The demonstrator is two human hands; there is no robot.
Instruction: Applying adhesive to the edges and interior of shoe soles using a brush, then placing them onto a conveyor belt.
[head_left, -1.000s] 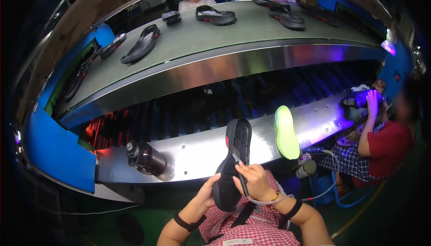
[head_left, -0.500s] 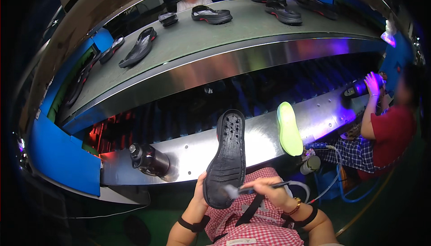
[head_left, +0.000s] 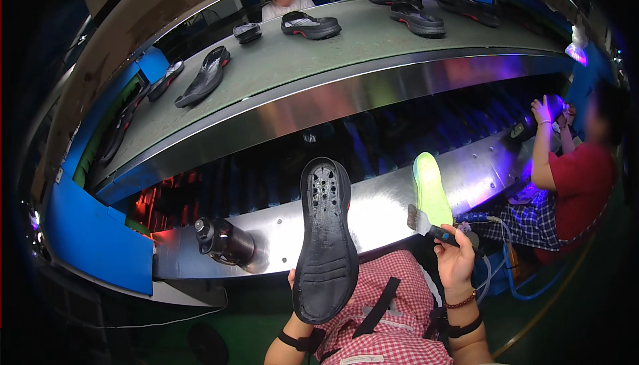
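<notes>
Blk sole [head_left: 325,245] in L hand [head_left: 291,278], brush [head_left: 426,224] in R hand [head_left: 456,258]

Sole's up in front of steel ledge [head_left: 379,224], btwn dark bottle [head_left: 226,242] & yellow-green sole [head_left: 432,185], broad lower end by checked apron [head_left: 383,298]. Inner face shows: shiny patches w/ cluster of holes nr top, crosswise ridges lower down, raised rim, bit of red on R edge. L hand grips it at lower L, most fingers hidden behind. R hand's fingers curl rnd brush handle; pale bristles nr yellow-green sole, well apart from blk one.

No legible txt, nos. or signs — anywhere
</notes>
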